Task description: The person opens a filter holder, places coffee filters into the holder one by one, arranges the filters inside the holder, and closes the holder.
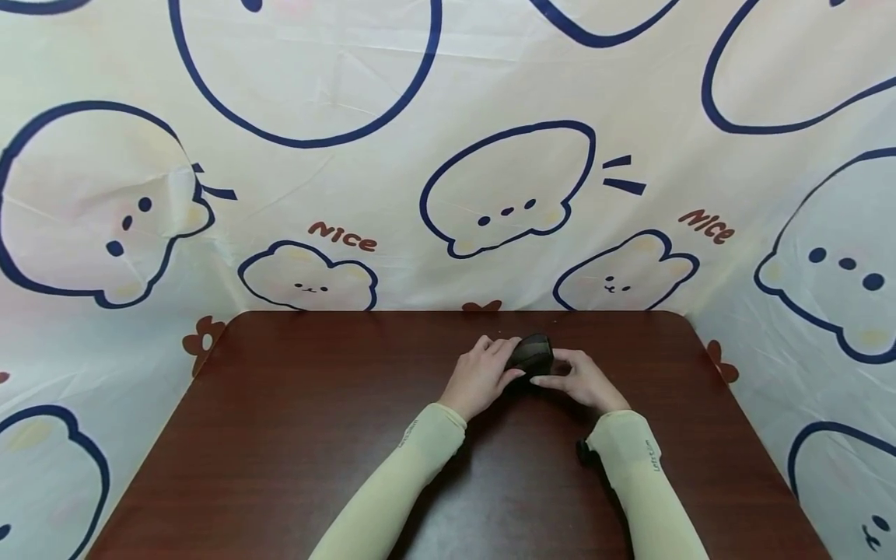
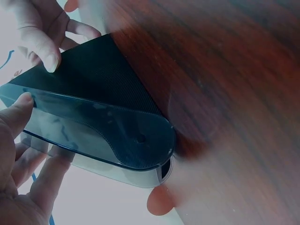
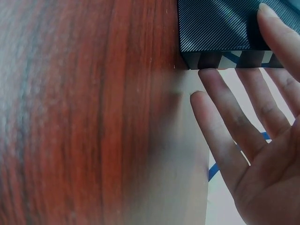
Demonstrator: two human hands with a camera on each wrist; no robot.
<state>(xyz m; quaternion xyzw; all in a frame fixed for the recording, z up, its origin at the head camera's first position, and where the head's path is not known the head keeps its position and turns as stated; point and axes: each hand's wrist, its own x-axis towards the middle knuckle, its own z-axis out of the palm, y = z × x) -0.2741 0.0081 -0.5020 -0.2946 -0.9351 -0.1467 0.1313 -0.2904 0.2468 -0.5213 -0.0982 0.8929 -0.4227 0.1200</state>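
A black box-like object (image 1: 535,354) with a finely ribbed side is held tilted between both hands, near the back of the table. The left wrist view shows its glossy dark face (image 2: 136,136) with a rounded end and a clear plastic edge. My left hand (image 1: 479,379) grips it from the left, thumb on the glossy face and fingers on the opposite side. From the right, my right hand (image 1: 577,379) holds it, with the thumb (image 3: 276,33) on the ribbed side and fingertips beneath its edge. Its exact kind cannot be told.
The dark red-brown wooden table (image 1: 315,404) has rounded back corners. A pale cloth (image 1: 392,179) with blue cartoon outlines hangs behind it and along both sides. A small black device (image 1: 586,453) sits at the right wrist, by the sleeve.
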